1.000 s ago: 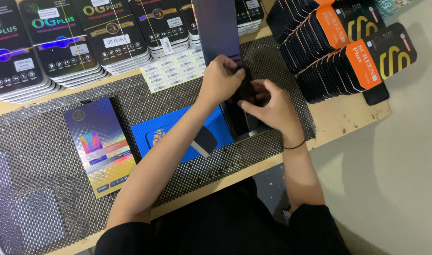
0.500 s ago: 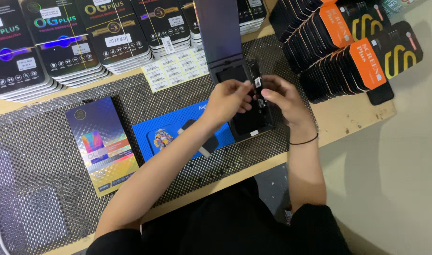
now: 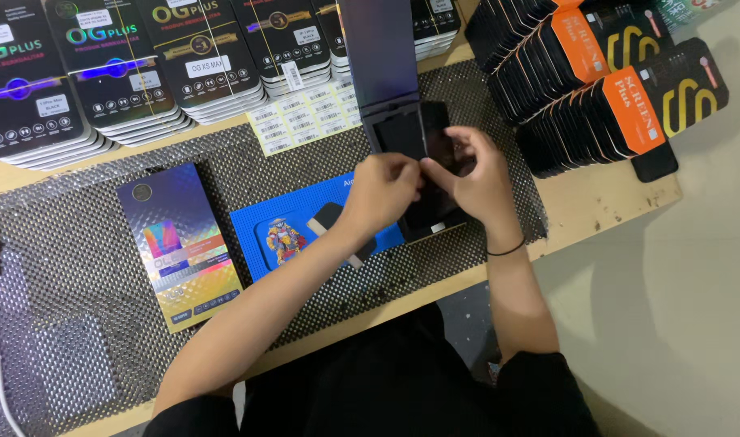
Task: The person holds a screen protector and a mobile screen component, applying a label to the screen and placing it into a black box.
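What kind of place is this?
Probably a phone-accessory shop or packing bench: stacks of black flat retail boxes, rows of black packs with orange labels, and a white sheet of barcode stickers fill the wooden table.

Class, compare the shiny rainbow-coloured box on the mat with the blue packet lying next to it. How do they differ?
The holographic box shimmers in many colours; the blue packet is plain blue with a cartoon figure. The box lies lengthwise away from the person, the packet crosswise. The box is fully visible; the left hand and forearm cover part of the packet. Both lie flat on the patterned mat.
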